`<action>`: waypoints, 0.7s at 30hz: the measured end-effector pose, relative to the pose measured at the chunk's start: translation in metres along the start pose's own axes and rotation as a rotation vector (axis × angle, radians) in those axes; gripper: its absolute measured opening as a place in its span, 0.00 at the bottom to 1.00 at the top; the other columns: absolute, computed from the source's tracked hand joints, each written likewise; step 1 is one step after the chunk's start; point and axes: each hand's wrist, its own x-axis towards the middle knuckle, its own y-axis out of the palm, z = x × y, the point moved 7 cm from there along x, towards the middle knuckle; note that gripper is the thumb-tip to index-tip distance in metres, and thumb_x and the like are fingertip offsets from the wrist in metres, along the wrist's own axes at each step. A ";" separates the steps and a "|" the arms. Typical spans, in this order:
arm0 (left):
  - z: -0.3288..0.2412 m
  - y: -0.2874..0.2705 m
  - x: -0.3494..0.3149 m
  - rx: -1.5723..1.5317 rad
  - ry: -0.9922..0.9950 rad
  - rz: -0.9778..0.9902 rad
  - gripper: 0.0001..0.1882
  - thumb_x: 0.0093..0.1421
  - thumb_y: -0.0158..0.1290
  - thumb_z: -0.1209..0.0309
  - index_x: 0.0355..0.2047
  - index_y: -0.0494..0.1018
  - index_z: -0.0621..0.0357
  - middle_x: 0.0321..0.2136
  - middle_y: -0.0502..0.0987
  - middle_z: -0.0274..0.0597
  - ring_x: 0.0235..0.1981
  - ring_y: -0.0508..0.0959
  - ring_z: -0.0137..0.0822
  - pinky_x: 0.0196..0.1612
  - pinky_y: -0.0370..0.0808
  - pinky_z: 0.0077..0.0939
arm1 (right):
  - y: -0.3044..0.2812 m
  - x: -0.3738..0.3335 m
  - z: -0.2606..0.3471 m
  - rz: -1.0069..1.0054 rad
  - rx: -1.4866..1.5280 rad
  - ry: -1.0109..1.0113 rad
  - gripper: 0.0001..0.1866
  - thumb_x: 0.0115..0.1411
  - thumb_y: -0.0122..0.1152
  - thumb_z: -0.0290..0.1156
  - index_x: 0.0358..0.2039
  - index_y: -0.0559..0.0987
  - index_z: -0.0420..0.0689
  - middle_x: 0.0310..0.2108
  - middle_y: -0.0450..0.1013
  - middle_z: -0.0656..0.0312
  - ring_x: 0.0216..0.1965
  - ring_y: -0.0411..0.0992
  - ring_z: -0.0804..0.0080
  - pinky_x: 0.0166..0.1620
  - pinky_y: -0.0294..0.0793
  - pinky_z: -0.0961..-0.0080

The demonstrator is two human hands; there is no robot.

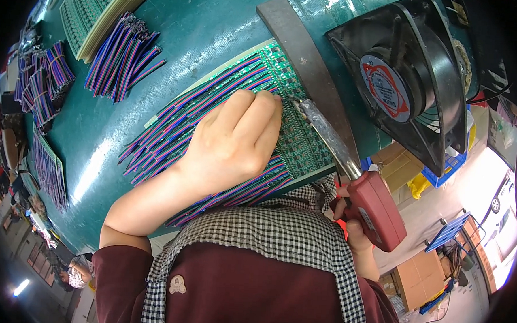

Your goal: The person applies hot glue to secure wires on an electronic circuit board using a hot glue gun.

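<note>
A green circuit board panel [298,141] lies on the table, with several multicoloured ribbon wires [173,126] fanned out from it toward the left. Over the wires, my left hand [236,134] is closed, its fingers bent and pressed together at the board's rows of parts; what they pinch is hidden beneath them. My right hand [356,232], at the table's near edge, grips a dark red soldering gun [377,210]. Its metal barrel slants up and left, and the tip comes down at the board just right of my left fingertips.
A dark curved bar [309,60] lies along the panel's far right edge. Beyond it stands a black fan [400,81]. At the left are a loose wire bundle [121,63], tied bundles [42,83], a stack of circuit boards [97,16] and a wired board [50,167].
</note>
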 end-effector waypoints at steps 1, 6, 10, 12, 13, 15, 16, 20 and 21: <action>0.000 0.000 0.000 -0.014 -0.006 0.017 0.12 0.42 0.54 0.77 0.30 0.75 0.69 0.28 0.70 0.39 0.27 0.71 0.30 0.22 0.69 0.20 | 0.000 0.000 -0.001 -0.004 0.010 0.010 0.44 0.51 0.69 0.29 0.64 0.55 0.35 0.26 0.74 0.53 0.22 0.73 0.72 0.27 0.71 0.79; 0.000 0.001 -0.002 -0.002 0.013 -0.021 0.13 0.43 0.54 0.77 0.31 0.75 0.70 0.28 0.70 0.39 0.27 0.71 0.30 0.22 0.69 0.19 | 0.000 0.000 0.000 -0.032 0.043 -0.004 0.44 0.52 0.69 0.30 0.64 0.55 0.36 0.27 0.74 0.53 0.22 0.73 0.72 0.27 0.71 0.79; 0.000 0.001 -0.002 -0.012 0.013 -0.042 0.13 0.42 0.54 0.77 0.31 0.75 0.70 0.27 0.68 0.39 0.27 0.70 0.30 0.22 0.70 0.20 | 0.001 0.001 0.001 -0.035 0.037 0.038 0.42 0.52 0.69 0.31 0.63 0.57 0.36 0.28 0.75 0.53 0.23 0.74 0.73 0.28 0.73 0.79; 0.000 0.000 -0.002 -0.016 0.001 -0.024 0.13 0.42 0.54 0.77 0.31 0.75 0.70 0.26 0.68 0.38 0.26 0.70 0.30 0.22 0.70 0.20 | 0.001 0.005 0.004 -0.021 0.014 0.027 0.42 0.52 0.69 0.31 0.63 0.58 0.35 0.28 0.75 0.53 0.23 0.74 0.73 0.29 0.73 0.79; 0.000 0.001 -0.001 -0.020 -0.010 -0.005 0.13 0.41 0.54 0.77 0.30 0.75 0.70 0.26 0.68 0.38 0.26 0.70 0.30 0.22 0.69 0.19 | 0.001 0.006 0.006 -0.008 -0.010 0.017 0.41 0.52 0.69 0.31 0.63 0.59 0.35 0.28 0.76 0.54 0.24 0.75 0.73 0.30 0.74 0.80; 0.000 0.001 -0.001 -0.021 -0.010 -0.008 0.13 0.41 0.54 0.77 0.30 0.75 0.70 0.26 0.68 0.38 0.26 0.70 0.30 0.22 0.69 0.19 | 0.003 0.007 0.007 -0.029 -0.004 0.031 0.41 0.52 0.69 0.32 0.62 0.59 0.35 0.28 0.76 0.54 0.24 0.75 0.74 0.30 0.74 0.80; 0.000 0.001 -0.001 -0.022 -0.010 -0.011 0.12 0.41 0.54 0.77 0.29 0.75 0.69 0.26 0.68 0.38 0.26 0.70 0.30 0.22 0.69 0.19 | 0.003 0.007 0.007 -0.049 0.001 0.044 0.41 0.51 0.69 0.32 0.62 0.60 0.34 0.28 0.76 0.55 0.24 0.75 0.74 0.31 0.74 0.80; 0.000 0.001 0.000 -0.007 -0.015 -0.008 0.11 0.41 0.54 0.77 0.28 0.74 0.69 0.26 0.67 0.37 0.26 0.70 0.30 0.22 0.69 0.19 | 0.000 -0.001 0.003 0.001 -0.430 -0.006 0.41 0.51 0.69 0.31 0.62 0.59 0.35 0.27 0.76 0.55 0.24 0.75 0.73 0.30 0.74 0.79; -0.001 0.001 0.000 -0.008 -0.019 0.001 0.11 0.41 0.54 0.78 0.28 0.74 0.69 0.25 0.67 0.37 0.26 0.70 0.30 0.22 0.69 0.19 | -0.001 -0.005 -0.001 -0.058 -0.227 0.019 0.41 0.51 0.70 0.31 0.62 0.60 0.35 0.27 0.76 0.55 0.23 0.75 0.73 0.30 0.74 0.79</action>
